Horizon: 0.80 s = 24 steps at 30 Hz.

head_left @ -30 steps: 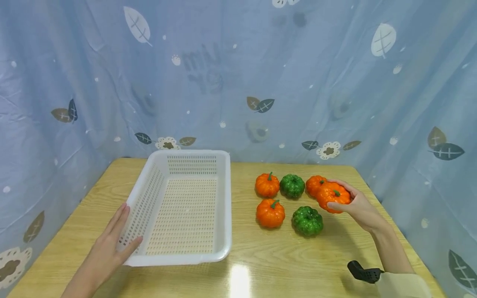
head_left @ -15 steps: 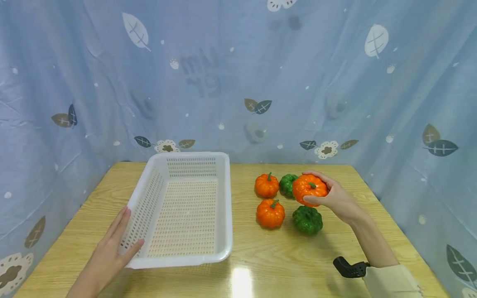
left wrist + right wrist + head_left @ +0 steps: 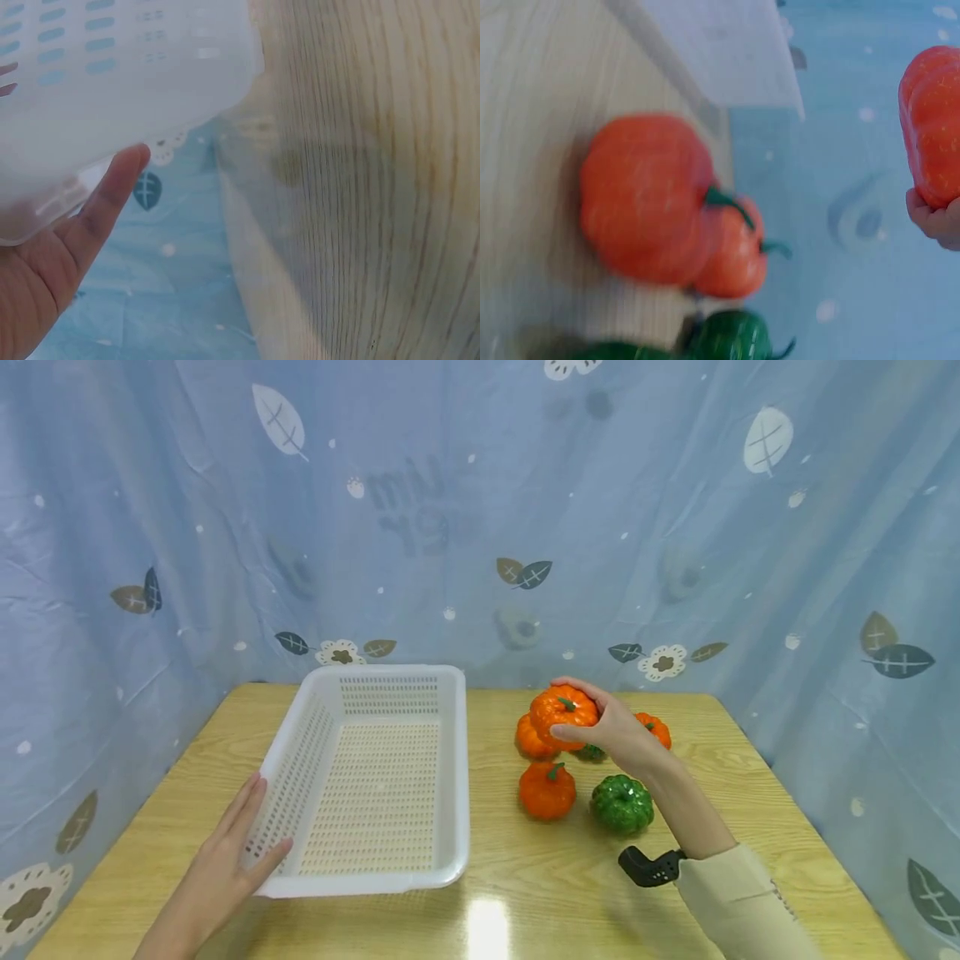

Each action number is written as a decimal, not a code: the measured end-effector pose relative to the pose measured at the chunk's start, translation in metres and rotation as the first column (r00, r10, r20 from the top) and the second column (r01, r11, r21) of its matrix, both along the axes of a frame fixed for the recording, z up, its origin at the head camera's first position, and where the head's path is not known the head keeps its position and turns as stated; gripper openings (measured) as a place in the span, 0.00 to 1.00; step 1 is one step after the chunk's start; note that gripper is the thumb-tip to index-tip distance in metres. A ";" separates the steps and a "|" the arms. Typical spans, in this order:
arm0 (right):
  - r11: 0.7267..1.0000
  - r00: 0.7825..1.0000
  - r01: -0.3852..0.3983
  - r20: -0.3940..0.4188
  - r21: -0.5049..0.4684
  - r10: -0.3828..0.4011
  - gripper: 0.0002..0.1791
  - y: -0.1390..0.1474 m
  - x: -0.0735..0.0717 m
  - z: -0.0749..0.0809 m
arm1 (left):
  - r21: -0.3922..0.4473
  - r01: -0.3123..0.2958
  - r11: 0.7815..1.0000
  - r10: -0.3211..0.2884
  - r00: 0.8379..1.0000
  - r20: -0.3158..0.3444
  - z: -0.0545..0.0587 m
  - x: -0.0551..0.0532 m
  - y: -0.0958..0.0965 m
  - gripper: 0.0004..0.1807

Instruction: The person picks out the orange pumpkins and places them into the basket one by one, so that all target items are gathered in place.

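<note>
My right hand [image 3: 626, 739] grips a glossy orange pumpkin [image 3: 558, 717] with a green stem, thumb on its near side and fingers around the back. That pumpkin [image 3: 936, 127] also shows at the right edge of the right wrist view. It hangs above the table, overlapping another orange pumpkin [image 3: 529, 740] in the head view. At the left, my left hand [image 3: 213, 872] rests along the side of a white slotted plastic basket [image 3: 459, 777], fingers straight and thumb [image 3: 116, 180] at its rim. No produce lies in the basket.
A nearer orange pumpkin [image 3: 547, 792] and a green pumpkin [image 3: 622, 806] sit right of the basket. Behind the right hand, another green pumpkin [image 3: 592, 753] and an orange one [image 3: 656, 728] are partly hidden. A blue curtain [image 3: 420, 527] backs the wooden table [image 3: 525, 877].
My right hand has carried the orange pumpkin leftward over the others, from the right of the group to above its left side. The left hand and basket stay put.
</note>
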State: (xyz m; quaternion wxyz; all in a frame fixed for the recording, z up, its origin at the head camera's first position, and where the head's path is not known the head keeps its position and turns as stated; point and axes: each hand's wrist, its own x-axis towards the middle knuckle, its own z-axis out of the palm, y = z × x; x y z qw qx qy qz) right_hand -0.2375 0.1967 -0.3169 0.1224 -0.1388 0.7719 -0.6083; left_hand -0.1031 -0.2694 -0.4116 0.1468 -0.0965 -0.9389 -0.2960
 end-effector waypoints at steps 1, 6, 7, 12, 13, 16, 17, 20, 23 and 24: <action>1.000 1.000 -0.002 0.002 -0.003 0.002 0.37 -0.005 -0.002 0.002 | -0.004 -0.006 1.000 0.006 1.000 0.009 0.001 0.000 0.000 0.49; 1.000 1.000 -0.012 0.008 -0.022 0.012 0.37 -0.029 -0.010 0.008 | -0.018 -0.037 0.999 0.038 0.997 0.068 0.003 -0.001 0.002 0.50; 1.000 1.000 -0.014 0.014 -0.028 0.014 0.38 -0.033 -0.011 0.009 | -0.021 -0.040 0.999 0.041 0.997 0.067 0.004 -0.001 0.002 0.50; 0.998 0.999 -0.022 0.035 -0.053 0.023 0.38 -0.048 -0.018 0.010 | -0.009 -0.030 1.000 0.030 0.999 0.031 0.004 -0.002 0.002 0.49; 0.998 0.999 -0.026 0.037 -0.059 0.029 0.38 -0.051 -0.019 0.011 | -0.007 -0.026 1.000 0.027 0.999 0.022 0.004 -0.002 0.002 0.49; 0.997 0.999 -0.047 0.022 -0.061 0.048 0.37 -0.057 -0.022 0.013 | -0.012 -0.030 0.999 0.030 0.999 0.011 0.004 -0.002 0.002 0.48; 0.997 0.998 -0.053 0.015 -0.060 0.054 0.37 -0.059 -0.023 0.014 | -0.014 -0.032 0.999 0.032 0.999 0.012 0.004 -0.002 0.002 0.48; 0.995 0.997 -0.074 0.002 -0.066 0.075 0.35 -0.067 -0.026 0.015 | -0.011 -0.036 0.999 0.036 0.999 0.010 0.003 -0.001 0.002 0.48; 0.992 0.996 -0.090 -0.003 -0.087 0.090 0.35 -0.077 -0.030 0.015 | -0.008 -0.036 0.999 0.036 0.999 0.015 0.002 -0.001 0.002 0.48; 0.991 0.995 -0.096 -0.005 -0.093 0.096 0.35 -0.080 -0.031 0.015 | -0.008 -0.036 0.999 0.036 0.999 0.012 0.002 -0.001 0.002 0.49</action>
